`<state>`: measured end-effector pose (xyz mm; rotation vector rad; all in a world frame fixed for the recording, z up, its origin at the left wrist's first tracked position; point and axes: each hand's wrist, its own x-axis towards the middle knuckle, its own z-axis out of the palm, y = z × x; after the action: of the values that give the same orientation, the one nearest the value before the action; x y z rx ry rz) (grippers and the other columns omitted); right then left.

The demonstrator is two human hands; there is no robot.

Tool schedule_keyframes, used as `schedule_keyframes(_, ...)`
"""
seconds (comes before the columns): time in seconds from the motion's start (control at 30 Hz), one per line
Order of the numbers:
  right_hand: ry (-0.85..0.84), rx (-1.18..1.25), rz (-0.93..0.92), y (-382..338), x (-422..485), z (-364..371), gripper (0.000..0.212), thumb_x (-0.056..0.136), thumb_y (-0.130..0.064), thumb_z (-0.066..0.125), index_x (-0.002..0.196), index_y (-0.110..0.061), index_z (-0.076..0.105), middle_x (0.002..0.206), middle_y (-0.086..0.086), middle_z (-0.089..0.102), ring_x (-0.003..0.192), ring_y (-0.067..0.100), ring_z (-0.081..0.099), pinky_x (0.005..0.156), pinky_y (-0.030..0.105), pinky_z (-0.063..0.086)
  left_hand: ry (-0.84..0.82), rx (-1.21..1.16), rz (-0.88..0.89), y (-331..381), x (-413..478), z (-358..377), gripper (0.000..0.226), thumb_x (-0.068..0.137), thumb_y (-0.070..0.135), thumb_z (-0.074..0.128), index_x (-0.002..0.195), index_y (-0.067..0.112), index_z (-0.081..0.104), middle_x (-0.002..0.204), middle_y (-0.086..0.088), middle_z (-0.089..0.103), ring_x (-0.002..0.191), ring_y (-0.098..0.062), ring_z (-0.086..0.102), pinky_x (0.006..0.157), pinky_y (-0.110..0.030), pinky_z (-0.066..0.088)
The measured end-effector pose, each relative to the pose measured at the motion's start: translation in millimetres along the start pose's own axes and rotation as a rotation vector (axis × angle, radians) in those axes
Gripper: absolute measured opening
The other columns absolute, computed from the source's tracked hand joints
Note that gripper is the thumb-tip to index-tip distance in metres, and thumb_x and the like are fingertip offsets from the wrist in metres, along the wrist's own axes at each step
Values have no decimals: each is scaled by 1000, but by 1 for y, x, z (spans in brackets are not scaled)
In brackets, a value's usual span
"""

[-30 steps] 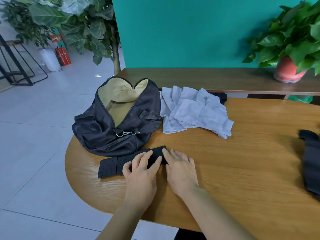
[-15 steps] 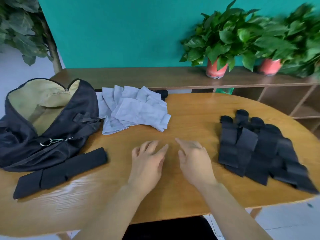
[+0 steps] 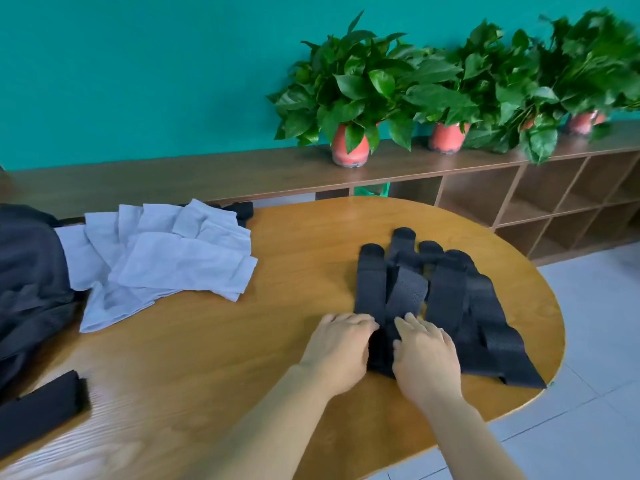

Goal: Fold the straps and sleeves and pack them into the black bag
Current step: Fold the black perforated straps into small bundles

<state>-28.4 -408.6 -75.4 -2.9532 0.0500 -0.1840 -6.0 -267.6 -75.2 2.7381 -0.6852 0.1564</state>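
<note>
A: Wooden table (image 3: 214, 368), rounded at its right end. Both hands are down on the near ends of the black straps (image 3: 446, 299).

B: Which way do those run?

A: Lengthwise, away from the person, fanned side by side. I'd guess a fold goes near end over far end. One strap lies right between the two hands, so neither is nearer.

B: And the fingers?

A: The left hand (image 3: 341, 351) has them together, bent down onto the strap's left edge. I can't tell whether they pinch it. The right hand (image 3: 424, 358) lies flat on the cloth with its fingers a little apart, holding nothing.

B: The rest?

A: One folded strap (image 3: 38, 403) is at the near left. Farther back, grey sleeves (image 3: 166, 265) lie heaped against the black bag (image 3: 27, 282), well apart from the hands.
</note>
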Motion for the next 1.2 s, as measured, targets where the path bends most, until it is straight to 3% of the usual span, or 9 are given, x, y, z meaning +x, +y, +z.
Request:
schedule_keyframes(0.4, -14, 37, 25, 3, 1, 6, 45, 104, -24, 35, 149, -24, 33, 157, -4, 28, 145, 17, 21, 119, 33, 17, 35, -44, -30, -35, -73, -9, 38, 97, 17, 42, 133, 28, 52, 140, 22, 43, 126, -2, 40, 101, -18, 18)
schedule_keyframes(0.53, 36, 18, -5, 1, -1, 6, 41, 94, -11, 56, 135, -13, 55, 144, 7, 50, 139, 27, 37, 116, 43, 27, 54, -49, -50, -39, -99, -11, 33, 91, 19, 49, 121, 28, 60, 129, 22, 52, 113, -4, 50, 95, -22, 21)
schedule_keyframes(0.63, 252, 54, -162, -13, -11, 8, 39, 68, 6, 77, 106, -5, 73, 113, 14, 70, 114, 35, 61, 98, 53, 47, 86, -42, -69, -41, -116, -11, 32, 88, 25, 49, 117, 33, 61, 125, 24, 53, 109, 0, 50, 92, -25, 28)
schedule_keyframes(0.73, 345, 166, -436, -48, -33, 8, 33, 69, 7, 70, 96, -11, 76, 101, 5, 74, 105, 28, 65, 96, 46, 46, 129, -53, -91, -44, -129, -8, 32, 86, 32, 46, 114, 36, 62, 118, 24, 53, 106, 2, 48, 89, -24, 28)
schedule_keyframes(0.8, 280, 212, -588, -68, -47, 14, 29, 72, -2, 63, 91, -19, 76, 96, -4, 73, 104, 21, 64, 97, 38, 43, 147, -73, -93, -47, -137, -6, 32, 85, 34, 46, 113, 36, 62, 116, 23, 52, 106, 1, 48, 88, -23, 29)
schedule_keyframes(0.9, 163, 215, -655, -77, -51, 29, 29, 71, -7, 60, 92, -22, 74, 102, -9, 72, 107, 17, 64, 98, 35, 43, 182, -96, -79, -52, -143, -7, 28, 85, 35, 49, 110, 36, 61, 114, 25, 51, 106, 2, 48, 91, -21, 29)
schedule_keyframes(1.07, 56, 145, -605, -79, -28, 34, 43, 67, -8, 58, 106, -21, 74, 116, -3, 70, 107, 24, 65, 93, 42, 49, 198, -132, -45, -58, -144, -10, 23, 86, 38, 51, 107, 36, 61, 112, 26, 51, 105, 5, 47, 98, -20, 25)
schedule_keyframes(1.13, -53, 135, -593, -84, -17, 31, 50, 81, -5, 51, 128, -19, 63, 138, 0, 56, 129, 25, 51, 108, 40, 34, 184, -134, -44, -59, -143, -12, 24, 86, 40, 50, 107, 37, 61, 111, 26, 51, 105, 4, 48, 98, -21, 24)
schedule_keyframes(1.2, -141, 130, -565, -84, -3, 30, 54, 96, -6, 42, 147, -25, 40, 156, -8, 31, 145, 14, 23, 116, 28, 11, 170, -129, -45, -58, -142, -13, 25, 86, 41, 49, 108, 38, 61, 111, 26, 52, 104, 4, 48, 99, -19, 22)
